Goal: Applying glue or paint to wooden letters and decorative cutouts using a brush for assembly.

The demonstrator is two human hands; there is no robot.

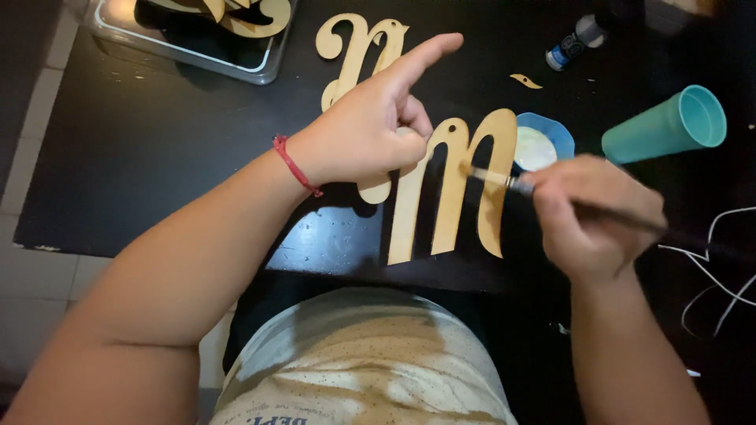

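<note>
Right hand pinches a thin paintbrush in its fingers, and the tip of the brush touches the right leg of a big wooden letter. That letter lies flat on the black table, near the person's belly, right in the middle. Left hand rests on the top left part of the letter. Its small fingers are curled down and press on the wood, while the pointing finger sticks out straight, far up over the table. A red string goes around that wrist.

All of the letter looks like plain light wood. No colour shows on it yet, so the painting seems to be only starting, and nearly the whole letter is left to do. I cannot tell if the brush has paint on it.

Just to the right of the letter stands a little blue dish with pale paint inside. Farther right lies a green cup on its side. A small paint bottle lies at the far edge. Another wooden letter lies far behind the left hand, plain too. In the far left corner sits a tray with more wooden pieces. A white cord curls at the near right.
</note>
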